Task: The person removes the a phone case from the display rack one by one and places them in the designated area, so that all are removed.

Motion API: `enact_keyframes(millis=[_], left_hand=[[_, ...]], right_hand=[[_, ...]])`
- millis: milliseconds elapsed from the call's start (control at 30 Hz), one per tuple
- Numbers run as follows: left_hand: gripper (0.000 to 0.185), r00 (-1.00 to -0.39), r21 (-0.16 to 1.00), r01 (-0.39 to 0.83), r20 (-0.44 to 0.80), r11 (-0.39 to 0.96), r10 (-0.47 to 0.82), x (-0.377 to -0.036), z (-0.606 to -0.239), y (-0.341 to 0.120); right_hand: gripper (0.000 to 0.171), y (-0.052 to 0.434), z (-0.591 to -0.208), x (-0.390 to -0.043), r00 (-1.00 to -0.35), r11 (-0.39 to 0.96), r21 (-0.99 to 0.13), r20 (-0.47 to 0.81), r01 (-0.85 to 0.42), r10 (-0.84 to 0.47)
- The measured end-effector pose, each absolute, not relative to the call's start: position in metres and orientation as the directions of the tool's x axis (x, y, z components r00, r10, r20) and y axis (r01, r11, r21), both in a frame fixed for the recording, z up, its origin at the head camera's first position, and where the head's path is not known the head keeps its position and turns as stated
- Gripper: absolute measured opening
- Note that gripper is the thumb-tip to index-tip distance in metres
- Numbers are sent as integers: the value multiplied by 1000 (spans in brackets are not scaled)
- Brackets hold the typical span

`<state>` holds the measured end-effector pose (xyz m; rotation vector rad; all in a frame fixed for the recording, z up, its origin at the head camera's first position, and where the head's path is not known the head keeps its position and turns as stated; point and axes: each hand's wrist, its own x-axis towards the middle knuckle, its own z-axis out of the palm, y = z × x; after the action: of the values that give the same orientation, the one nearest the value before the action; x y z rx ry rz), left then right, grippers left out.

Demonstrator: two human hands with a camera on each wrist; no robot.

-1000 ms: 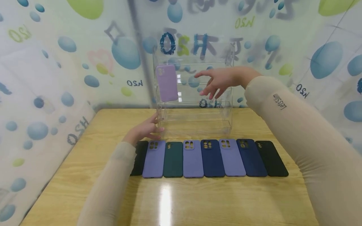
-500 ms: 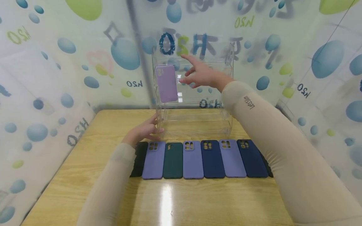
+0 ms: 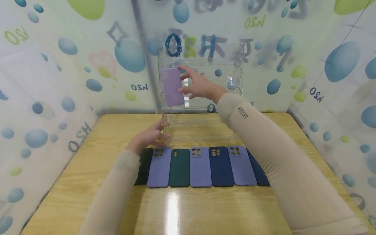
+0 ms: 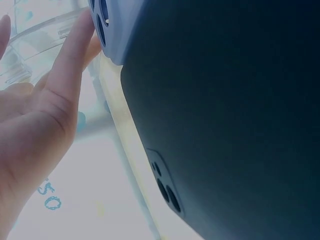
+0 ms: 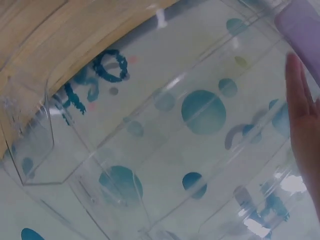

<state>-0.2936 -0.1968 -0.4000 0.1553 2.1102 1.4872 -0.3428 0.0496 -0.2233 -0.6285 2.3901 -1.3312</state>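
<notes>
A clear acrylic tiered rack stands at the back of the wooden table. A lilac phone case leans upright on its upper tier at the left. My right hand reaches across the rack, and its straight fingers touch the case's right edge; the right wrist view shows those fingers beside the lilac case. My left hand rests with straight fingers against the rack's lower left corner. In the left wrist view the fingers lie by the rack.
A row of several phone cases lies in front of the rack: black, lavender, dark green, lavender, navy, lavender. My right arm covers the row's right end. Printed bubble sheets wall in the table.
My right hand has swung left across the rack and come down against the lilac case. My left hand has stayed at the rack's corner.
</notes>
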Motion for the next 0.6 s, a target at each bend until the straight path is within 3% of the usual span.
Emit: enact_keyframes(millis=[400,600], left_hand=[[92,-856,891,-204,-364,406,367,-294,-400,-199],[91,-850,896,-214,-367,388,378,-293,-402,-198]], right_hand=[[72,33,-260,-367,-846,429,-823,109,-371,-522],[76,29,-276,-365,-849,382,-822,212,-423,-484]])
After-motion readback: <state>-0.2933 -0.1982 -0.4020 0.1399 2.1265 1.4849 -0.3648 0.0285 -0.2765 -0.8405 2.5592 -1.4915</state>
